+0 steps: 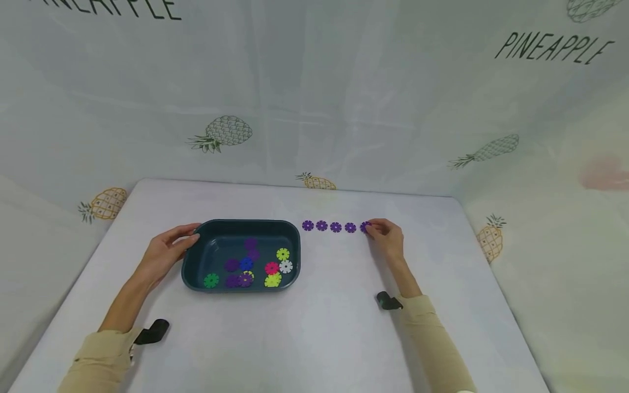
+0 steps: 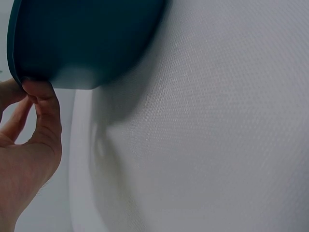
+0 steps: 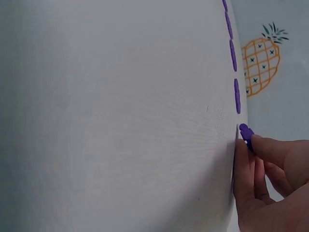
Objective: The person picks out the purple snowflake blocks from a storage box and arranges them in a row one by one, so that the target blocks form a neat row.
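Observation:
My left hand [image 1: 164, 252] pinches the left rim of a dark teal tray [image 1: 236, 222]; the left wrist view shows thumb and finger on the tray's edge [image 2: 14, 53]. Inside lie several flower-shaped plastic discs: purple ones [image 1: 232, 265], a blue one [image 1: 246, 263], a green one [image 1: 211, 280], a red one [image 1: 272, 268], a white one [image 1: 286, 266] and yellow ones [image 1: 282, 254]. My right hand [image 1: 389, 240] pinches a purple flower disc [image 3: 245, 131] close over the table, at the right end of a row of purple discs [image 1: 336, 227]. In the right wrist view that disc is tilted between thumb and fingers.
The white table [image 1: 334, 327] has its far edge just beyond the row. Behind it hangs a pale curtain [image 1: 344, 98] printed with pineapples. A black wrist-camera piece [image 1: 153, 332] juts from the left sleeve, another black piece [image 1: 388, 301] from the right.

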A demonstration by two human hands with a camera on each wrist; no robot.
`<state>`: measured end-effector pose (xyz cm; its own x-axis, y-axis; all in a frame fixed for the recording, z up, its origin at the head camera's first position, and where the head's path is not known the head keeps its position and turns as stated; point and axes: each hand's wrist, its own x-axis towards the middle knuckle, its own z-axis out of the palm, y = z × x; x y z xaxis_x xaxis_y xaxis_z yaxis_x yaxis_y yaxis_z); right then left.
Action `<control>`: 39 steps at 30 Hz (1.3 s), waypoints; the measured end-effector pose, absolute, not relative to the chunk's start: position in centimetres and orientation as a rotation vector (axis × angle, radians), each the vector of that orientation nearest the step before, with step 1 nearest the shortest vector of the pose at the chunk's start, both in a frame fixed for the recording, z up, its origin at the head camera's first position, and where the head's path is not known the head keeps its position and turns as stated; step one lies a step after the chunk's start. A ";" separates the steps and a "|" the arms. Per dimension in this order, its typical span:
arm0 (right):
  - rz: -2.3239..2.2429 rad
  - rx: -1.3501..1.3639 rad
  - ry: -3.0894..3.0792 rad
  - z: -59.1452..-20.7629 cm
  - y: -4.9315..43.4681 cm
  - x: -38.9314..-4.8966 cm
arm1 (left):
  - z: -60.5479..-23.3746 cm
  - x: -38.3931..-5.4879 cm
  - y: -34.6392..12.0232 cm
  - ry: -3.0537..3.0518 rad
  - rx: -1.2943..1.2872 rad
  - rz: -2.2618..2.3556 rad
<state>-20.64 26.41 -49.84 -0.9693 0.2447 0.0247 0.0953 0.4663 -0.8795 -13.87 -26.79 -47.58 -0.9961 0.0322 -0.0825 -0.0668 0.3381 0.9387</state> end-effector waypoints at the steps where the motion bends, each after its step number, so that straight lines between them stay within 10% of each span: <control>1: 1.502 -0.287 -2.574 -49.9 26.4 -20.7 | -47.6 -13.9 -26.8 2.495 -0.031 1.761; 39: 1.439 0.036 -2.601 -46.6 21.3 -20.1 | -47.6 -14.0 -26.8 2.508 -0.018 1.746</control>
